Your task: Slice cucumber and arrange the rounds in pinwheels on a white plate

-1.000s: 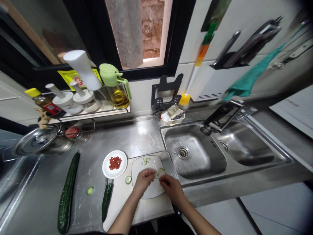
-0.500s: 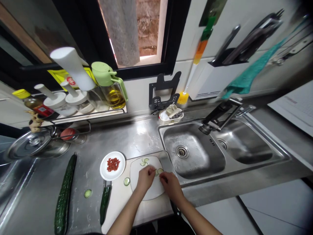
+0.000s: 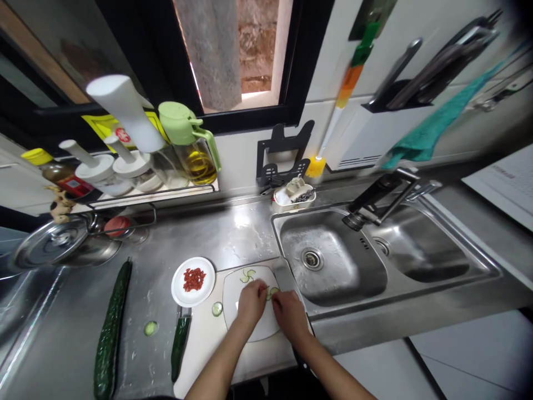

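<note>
Over a white rounded-square plate [image 3: 231,291], both my hands come together at thin cucumber slices [image 3: 273,290] near its right edge. My left hand [image 3: 252,303] is closed, thumb and forefinger pinched at the left side of these slices. From the right, my right hand [image 3: 290,315] is closed in a pinch on a slice's lower edge. The fingertips partly hide the pieces. At the plate's top, several curved cucumber slices [image 3: 247,275] lie in a fanned pattern. The plate rests on a pale cutting board [image 3: 204,344].
Left of the plate are a small dish [image 3: 176,283] of red bits, a loose cucumber slice [image 3: 217,309], a cut cucumber piece [image 3: 180,347] by a knife blade, another slice [image 3: 150,328] and a whole cucumber [image 3: 110,333]. To the right is a double sink [image 3: 333,261].
My hands stay at the same slices, with only small shifts of the fingers. The view has turned slightly, and the slices' arrangement looks nearly unchanged.
</note>
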Available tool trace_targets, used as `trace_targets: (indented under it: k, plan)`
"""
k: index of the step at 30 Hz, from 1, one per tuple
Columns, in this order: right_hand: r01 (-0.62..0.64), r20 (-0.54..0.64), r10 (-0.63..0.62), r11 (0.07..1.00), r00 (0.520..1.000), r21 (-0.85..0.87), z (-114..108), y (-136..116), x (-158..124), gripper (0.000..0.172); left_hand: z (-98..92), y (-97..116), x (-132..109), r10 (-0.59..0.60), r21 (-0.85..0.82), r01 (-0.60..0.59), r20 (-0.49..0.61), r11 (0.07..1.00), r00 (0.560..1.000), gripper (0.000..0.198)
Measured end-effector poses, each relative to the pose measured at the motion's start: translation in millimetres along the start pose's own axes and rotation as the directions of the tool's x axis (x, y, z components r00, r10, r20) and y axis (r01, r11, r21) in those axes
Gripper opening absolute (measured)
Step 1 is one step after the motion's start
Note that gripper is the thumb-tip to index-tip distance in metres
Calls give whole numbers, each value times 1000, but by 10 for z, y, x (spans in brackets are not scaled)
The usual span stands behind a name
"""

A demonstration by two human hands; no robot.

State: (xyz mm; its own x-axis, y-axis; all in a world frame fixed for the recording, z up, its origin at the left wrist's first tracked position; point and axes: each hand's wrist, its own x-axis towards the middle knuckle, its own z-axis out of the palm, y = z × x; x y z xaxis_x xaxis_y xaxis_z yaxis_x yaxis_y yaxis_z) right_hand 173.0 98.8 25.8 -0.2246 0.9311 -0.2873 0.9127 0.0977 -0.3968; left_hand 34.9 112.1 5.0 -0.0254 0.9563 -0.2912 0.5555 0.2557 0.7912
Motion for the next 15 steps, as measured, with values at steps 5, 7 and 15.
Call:
trace_targets:
  k: [5, 7, 15]
  plan:
    - [2, -15, -3, 997, 1000, -73, -21, -44, -6, 21, 16, 5, -7, 15, 54, -14, -9, 998, 1000, 16]
    - [-6, -25, 3, 995, 1000, -98, -30, -61, -10, 21, 21, 10, -15, 30, 82, -29, -7, 996, 1000, 16]
    - [4, -104, -18, 991, 994, -135, 38, -44, -10, 18, 80, -22, -53, 14, 174, -8, -33, 985, 999, 20]
